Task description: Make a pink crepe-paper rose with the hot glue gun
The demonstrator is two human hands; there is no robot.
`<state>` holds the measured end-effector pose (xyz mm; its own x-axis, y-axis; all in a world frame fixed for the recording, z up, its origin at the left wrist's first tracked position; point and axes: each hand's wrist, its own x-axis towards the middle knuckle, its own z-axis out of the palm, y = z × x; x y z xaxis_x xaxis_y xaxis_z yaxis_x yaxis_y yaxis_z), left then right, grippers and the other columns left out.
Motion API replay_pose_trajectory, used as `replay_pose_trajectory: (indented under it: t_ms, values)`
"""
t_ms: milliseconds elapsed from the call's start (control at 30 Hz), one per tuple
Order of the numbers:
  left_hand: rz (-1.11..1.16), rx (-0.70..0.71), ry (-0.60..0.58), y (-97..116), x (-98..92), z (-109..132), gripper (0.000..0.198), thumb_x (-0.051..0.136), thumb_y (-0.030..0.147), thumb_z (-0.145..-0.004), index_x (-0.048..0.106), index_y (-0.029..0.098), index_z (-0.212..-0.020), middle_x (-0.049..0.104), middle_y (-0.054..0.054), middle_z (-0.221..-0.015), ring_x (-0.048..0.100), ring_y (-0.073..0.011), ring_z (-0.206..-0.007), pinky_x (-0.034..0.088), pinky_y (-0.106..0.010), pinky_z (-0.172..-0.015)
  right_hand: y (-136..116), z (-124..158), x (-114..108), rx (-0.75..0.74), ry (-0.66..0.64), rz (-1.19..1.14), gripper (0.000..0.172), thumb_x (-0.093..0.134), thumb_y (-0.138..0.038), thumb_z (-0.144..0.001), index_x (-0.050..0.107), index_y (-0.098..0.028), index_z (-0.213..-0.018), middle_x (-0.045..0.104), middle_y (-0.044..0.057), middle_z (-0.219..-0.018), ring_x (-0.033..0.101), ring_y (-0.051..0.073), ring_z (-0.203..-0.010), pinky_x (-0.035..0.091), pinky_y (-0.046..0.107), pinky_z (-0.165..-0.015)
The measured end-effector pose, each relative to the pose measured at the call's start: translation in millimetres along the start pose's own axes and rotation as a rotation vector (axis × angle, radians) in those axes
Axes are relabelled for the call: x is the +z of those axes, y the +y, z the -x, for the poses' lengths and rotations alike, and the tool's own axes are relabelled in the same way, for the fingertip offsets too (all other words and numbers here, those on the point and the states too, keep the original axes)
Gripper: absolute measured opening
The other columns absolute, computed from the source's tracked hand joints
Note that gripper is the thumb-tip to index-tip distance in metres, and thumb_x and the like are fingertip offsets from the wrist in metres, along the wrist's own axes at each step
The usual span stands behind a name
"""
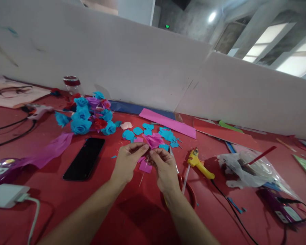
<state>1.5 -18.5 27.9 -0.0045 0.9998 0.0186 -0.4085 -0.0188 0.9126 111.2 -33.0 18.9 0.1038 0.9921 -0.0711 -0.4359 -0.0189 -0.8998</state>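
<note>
Between my two hands, over the middle of the red table, is a pink paper flower (153,140) on a thin wire stem (142,178) that slants down. The fingertips of my left hand (126,161) pinch the flower's left side. My right hand (166,169) pinches its base from the right, near the top of the stem. Blue paper petals (168,134) lie scattered just behind the flower, and pink paper squares (145,166) lie beneath it. Partly under my right forearm are scissors with red handles (192,195).
A yellow glue gun (200,165) with a black cord lies right of my right hand. Left are a black phone (84,159) and a bunch of paper flowers (85,115). A plastic bag (241,170) sits at right; a pink paper strip (168,123) lies near the white partition (117,61).
</note>
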Motion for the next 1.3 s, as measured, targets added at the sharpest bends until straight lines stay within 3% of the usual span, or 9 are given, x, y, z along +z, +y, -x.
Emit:
replay_pose_trajectory:
  t_ms: [533, 767, 1000, 1300]
  values:
    - [0.081, -0.020, 0.125, -3, 2.8, 0, 0.019, 0.079, 0.020, -0.057, 0.066, 0.015, -0.069, 0.065, 0.002, -0.065, 0.058, -0.0102, -0.061, 0.047, -0.023, -0.060, -5, 2, 1, -0.129, -0.003, 0.237, 0.007, 0.066, -0.023, -0.069, 0.062, -0.017, -0.067, 0.062, -0.003, -0.057, 0.056, 0.009, -0.051, 0.046, 0.022, -0.054]
    - [0.075, -0.031, 0.105, 0, 4.8, 1, 0.018, 0.079, 0.018, -0.057, 0.065, 0.015, -0.068, 0.064, 0.002, -0.064, 0.057, -0.0101, -0.061, 0.045, -0.022, -0.058, -8, 3, 1, -0.148, -0.015, 0.299, 0.008, 0.065, -0.023, -0.070, 0.062, -0.016, -0.066, 0.062, -0.002, -0.058, 0.055, 0.009, -0.052, 0.045, 0.021, -0.053]
    - [0.106, -0.062, 0.046, 4, 4.0, 4, 0.019, 0.079, 0.018, -0.058, 0.067, 0.015, -0.073, 0.067, 0.000, -0.070, 0.062, -0.0121, -0.067, 0.050, -0.025, -0.067, -12, 2, 0, -0.165, 0.000, 0.314, 0.009, 0.063, -0.023, -0.071, 0.060, -0.016, -0.066, 0.061, -0.002, -0.056, 0.055, 0.010, -0.051, 0.045, 0.021, -0.052]
    - [0.084, -0.017, 0.092, 0, 2.1, 0, 0.020, 0.079, 0.017, -0.057, 0.067, 0.014, -0.073, 0.067, 0.000, -0.069, 0.061, -0.0118, -0.065, 0.050, -0.025, -0.066, -12, 4, 2, -0.169, 0.001, 0.391, 0.008, 0.063, -0.024, -0.069, 0.060, -0.016, -0.065, 0.061, -0.002, -0.058, 0.054, 0.010, -0.054, 0.044, 0.021, -0.054]
